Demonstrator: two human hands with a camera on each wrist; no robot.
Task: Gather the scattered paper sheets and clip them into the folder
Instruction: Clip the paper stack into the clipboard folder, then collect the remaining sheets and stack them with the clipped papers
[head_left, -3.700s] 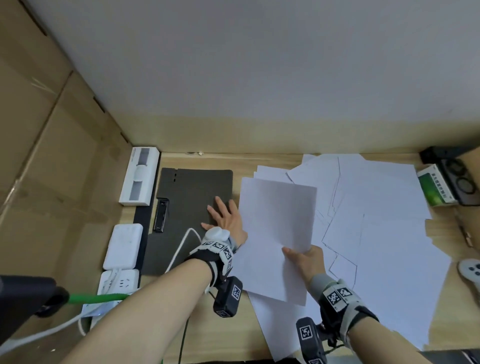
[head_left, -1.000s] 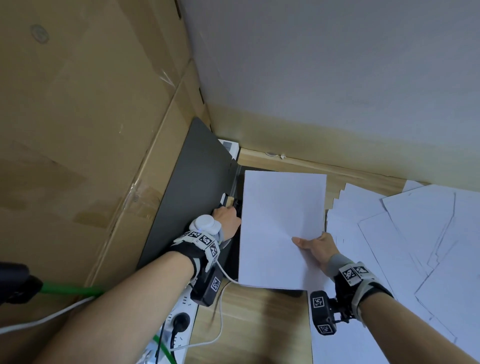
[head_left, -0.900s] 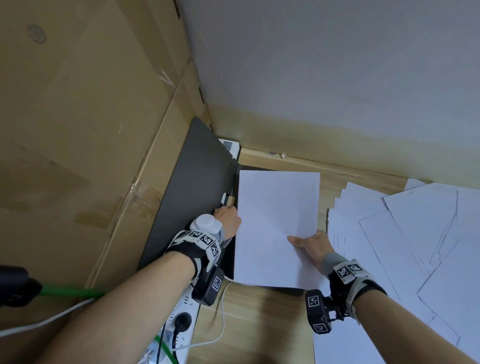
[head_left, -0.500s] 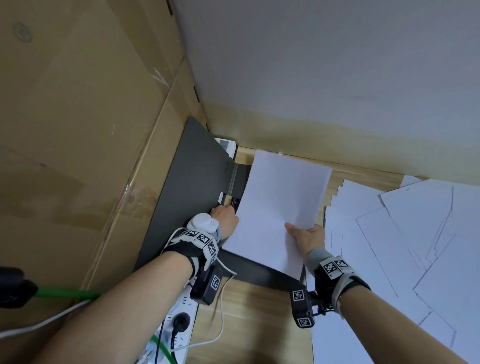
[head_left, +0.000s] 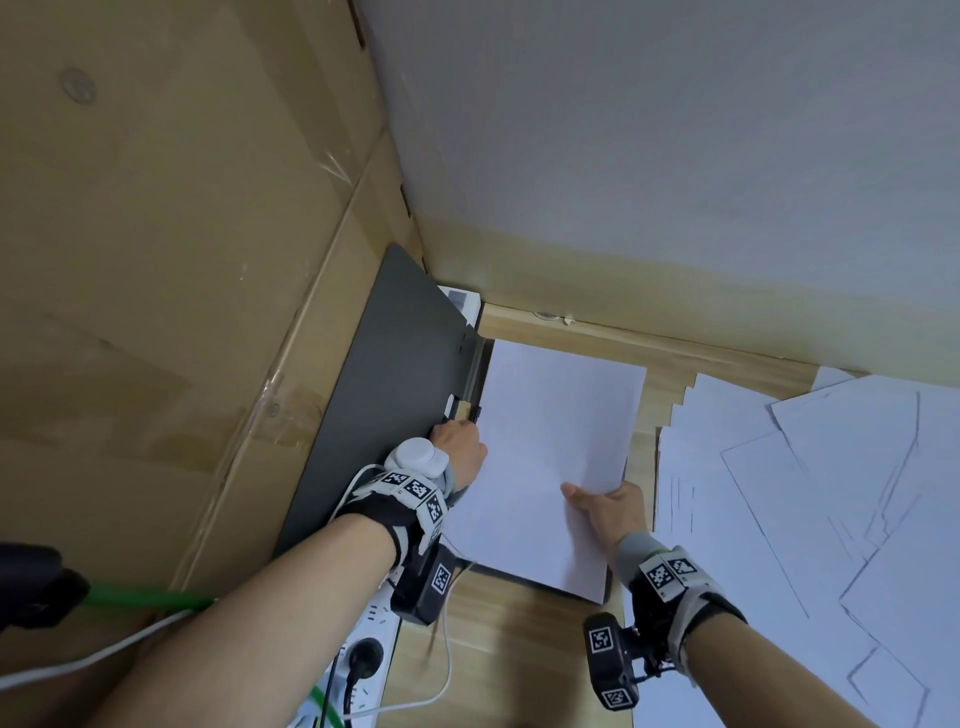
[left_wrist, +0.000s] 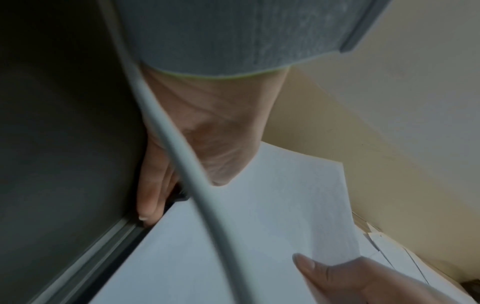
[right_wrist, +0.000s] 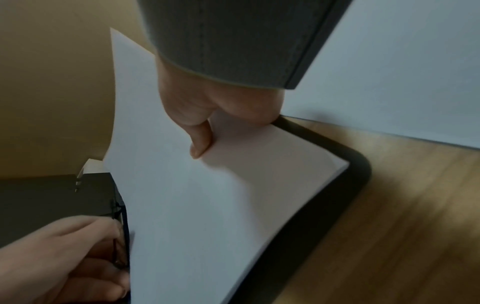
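The dark grey folder (head_left: 400, 395) stands open, its cover leaning on the cardboard wall and its back board (right_wrist: 340, 185) flat on the table. A stack of white sheets (head_left: 550, 447) lies on that board, its left edge at the spine. My right hand (head_left: 597, 504) pinches the stack's near right edge, thumb (right_wrist: 200, 142) on top. At the spine, my left hand (head_left: 457, 436) has its fingers (right_wrist: 78, 246) curled at the black clip (right_wrist: 119, 236). Several loose sheets (head_left: 805, 493) lie spread on the right.
A cardboard wall (head_left: 182, 312) closes the left side and a pale wall the back. Below my left wrist sit a white power strip (head_left: 363, 670) and a white cable (head_left: 447, 654). Bare wooden table (head_left: 509, 649) lies in front of the folder.
The folder has been opened and its cover stood against the cardboard. My right hand has lowered the tilted stack onto the back board, left edge toward the clip. The left hand stays at the clip.
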